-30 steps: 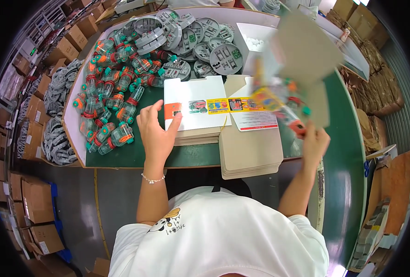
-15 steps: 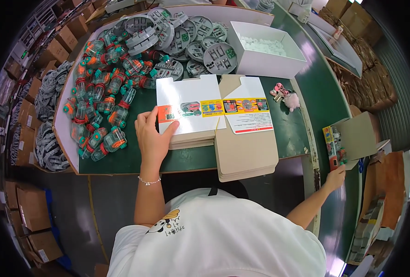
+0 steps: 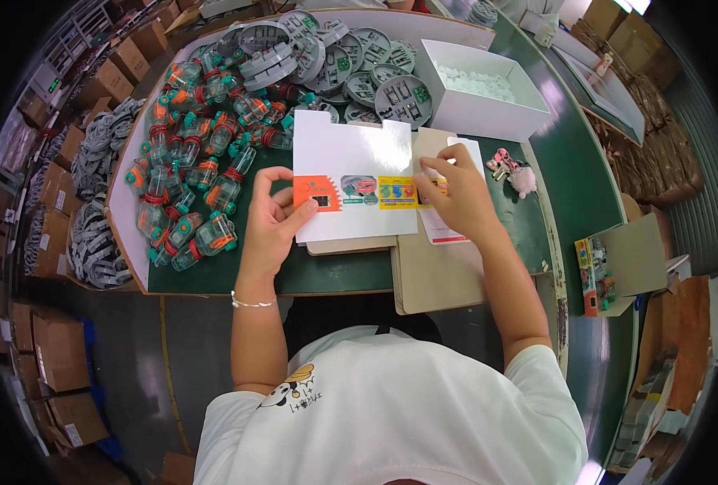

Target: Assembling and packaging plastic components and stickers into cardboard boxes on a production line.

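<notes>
One loaded carton in my view: a small printed cardboard box with its grey-brown lid standing up (image 3: 635, 255), right of frame, with clear, green and orange plastic parts (image 3: 607, 285) showing inside. Filled, by my reading, but not yet shut.

Centre of frame: a flat white glossy card blank with an orange-and-yellow printed band (image 3: 355, 149), notched along its top edge, lying over a stack of flat grey-brown cardboard blanks (image 3: 351, 246) on the green-topped desk (image 3: 343, 275). Left hand (image 3: 276, 217) has its grip closed on the blank's left edge, thumb across the orange print. Right hand (image 3: 460, 192) is at the right edge, fingers curled; from my remote seat I cannot tell whether that grip pinches the card or merely rests there.

I note no folds raised on this blank; forming it looks barely begun, filling not begun at all.

Plenty left, I judge. More grey-brown flats (image 3: 435, 283) jut past the desk's near edge. Upper left, a heap of clear plastic bottles with green and orange fittings (image 3: 213, 137); upper centre, round grey plastic trays holding small parts (image 3: 402, 99); beside them a white open box (image 3: 488, 120) of small white pieces, kind unclear.
</notes>
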Available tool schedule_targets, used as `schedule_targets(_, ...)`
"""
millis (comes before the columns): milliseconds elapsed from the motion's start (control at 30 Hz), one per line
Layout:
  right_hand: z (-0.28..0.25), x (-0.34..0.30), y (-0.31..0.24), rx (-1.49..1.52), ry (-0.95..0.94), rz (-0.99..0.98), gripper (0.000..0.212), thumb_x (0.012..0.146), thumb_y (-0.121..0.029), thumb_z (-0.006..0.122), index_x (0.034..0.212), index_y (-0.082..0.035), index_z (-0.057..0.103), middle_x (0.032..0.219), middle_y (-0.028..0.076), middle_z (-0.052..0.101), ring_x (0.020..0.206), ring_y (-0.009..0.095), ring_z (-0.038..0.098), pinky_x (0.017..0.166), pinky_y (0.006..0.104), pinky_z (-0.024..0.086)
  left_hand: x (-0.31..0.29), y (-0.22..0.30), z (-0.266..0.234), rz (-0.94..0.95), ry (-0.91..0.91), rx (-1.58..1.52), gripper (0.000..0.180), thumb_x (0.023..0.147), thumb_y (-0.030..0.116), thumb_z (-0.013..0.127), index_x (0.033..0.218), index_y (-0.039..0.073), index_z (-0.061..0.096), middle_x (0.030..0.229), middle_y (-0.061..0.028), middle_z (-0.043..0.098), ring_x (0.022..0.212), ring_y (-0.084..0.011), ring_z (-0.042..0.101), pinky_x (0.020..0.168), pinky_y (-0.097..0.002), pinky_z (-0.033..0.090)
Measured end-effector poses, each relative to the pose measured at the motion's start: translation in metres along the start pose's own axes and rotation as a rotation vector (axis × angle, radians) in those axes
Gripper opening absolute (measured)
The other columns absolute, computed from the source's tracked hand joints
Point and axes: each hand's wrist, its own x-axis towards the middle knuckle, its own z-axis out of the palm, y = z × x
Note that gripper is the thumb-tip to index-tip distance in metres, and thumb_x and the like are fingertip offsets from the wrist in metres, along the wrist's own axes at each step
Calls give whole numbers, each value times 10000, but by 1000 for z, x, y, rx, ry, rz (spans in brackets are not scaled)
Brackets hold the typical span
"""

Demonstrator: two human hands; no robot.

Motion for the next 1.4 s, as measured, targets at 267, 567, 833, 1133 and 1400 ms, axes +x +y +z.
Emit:
schedule_targets(267,-12,20,-13,558,-115,232,221,889,-191,737,912,9,643,1062,116,586,768,139,592,689,300,496,-10,37,1,110,-229,-87,652,867,5,729,1408,45,367,1195,-158,635,1063,-168,637,884,-292,529)
schedule_targets(567,-63,-24,-53,459,436,-411,158,890,-126,708,835,-39,588,1179,124,571,1105,214,574,906,373,478,-24,95,23,441,-350,773,644,938,251,674,1431,-59,400,1498,-226,428,1290,-355,511,1080,-419,388)
schedule_targets(833,-11,-47,-40,1395,557,-206,298,854,-204,708,1102,-69,612,1406,153,456,1322,267,424,1081,418,366,-33,44,72,808,253,180,695,1019,337,500,1499,-112,274,1593,-225,267,1427,-344,325,1157,-410,259)
schedule_targets(1133,-13,-48,-49,1230,369,259,716,862,10,502,1529,-21,242,1454,148,417,1272,226,476,1050,352,402,-24,26,66,933,257,658,589,919,-2,443,1494,-60,327,1582,-182,323,1401,-306,411,1161,-420,298)
schedule_targets(1400,-5,-44,-51,1076,332,238,818,763,149,356,1548,-45,235,1481,159,411,1336,221,421,1086,318,333,-27,33,63,879,-31,631,555,862,-79,410,1414,-27,449,1477,-219,476,1391,-365,425,1169,-515,263)
